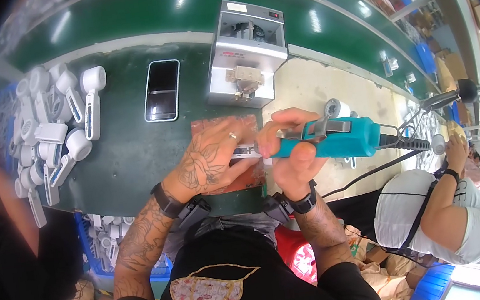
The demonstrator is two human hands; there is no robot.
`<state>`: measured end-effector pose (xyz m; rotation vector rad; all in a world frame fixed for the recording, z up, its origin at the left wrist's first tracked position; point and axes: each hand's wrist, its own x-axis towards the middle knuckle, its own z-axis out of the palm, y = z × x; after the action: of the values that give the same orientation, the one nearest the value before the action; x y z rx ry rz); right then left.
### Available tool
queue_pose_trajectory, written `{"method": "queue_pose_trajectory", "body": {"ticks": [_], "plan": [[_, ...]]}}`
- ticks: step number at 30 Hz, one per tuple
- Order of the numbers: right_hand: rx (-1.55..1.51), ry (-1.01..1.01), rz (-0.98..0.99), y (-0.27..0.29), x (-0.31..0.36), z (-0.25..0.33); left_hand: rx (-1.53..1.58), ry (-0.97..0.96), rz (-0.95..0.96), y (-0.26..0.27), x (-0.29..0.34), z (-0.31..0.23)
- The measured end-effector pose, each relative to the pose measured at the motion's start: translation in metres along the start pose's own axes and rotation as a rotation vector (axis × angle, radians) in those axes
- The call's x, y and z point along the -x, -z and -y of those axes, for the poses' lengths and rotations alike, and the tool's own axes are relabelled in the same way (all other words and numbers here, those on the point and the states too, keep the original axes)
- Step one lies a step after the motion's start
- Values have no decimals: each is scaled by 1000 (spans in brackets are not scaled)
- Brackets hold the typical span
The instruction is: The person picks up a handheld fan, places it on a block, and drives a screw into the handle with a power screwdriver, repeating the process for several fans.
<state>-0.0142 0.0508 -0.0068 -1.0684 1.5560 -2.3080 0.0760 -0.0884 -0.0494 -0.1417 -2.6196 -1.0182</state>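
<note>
My right hand [293, 159] grips a teal electric screwdriver [342, 137] held sideways, its tip pointing left at a small white part [247, 151]. My left hand [210, 160], with a ring on one finger, presses that white part down on a reddish-brown work mat [249, 124]. A black cable [373, 171] runs off the tool's right end. Most of the part is hidden under my fingers.
A pile of white plastic fan-shaped parts [54, 127] lies at the left on the green bench [128, 157], with a phone [162, 90] beside it. A grey machine box [246, 51] stands behind the mat. A blue bin [103, 248] sits below. Other people work at the left and right.
</note>
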Motion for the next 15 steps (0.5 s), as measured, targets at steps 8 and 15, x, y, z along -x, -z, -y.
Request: {"method": "queue_pose_trajectory", "body": {"ticks": [8,15], "plan": [[1,-17,31,4,0,1,33,-17,44,3,-1,-3],[107,-31,-67,0,-1,10,40,31,34,4,-1,-9]]}}
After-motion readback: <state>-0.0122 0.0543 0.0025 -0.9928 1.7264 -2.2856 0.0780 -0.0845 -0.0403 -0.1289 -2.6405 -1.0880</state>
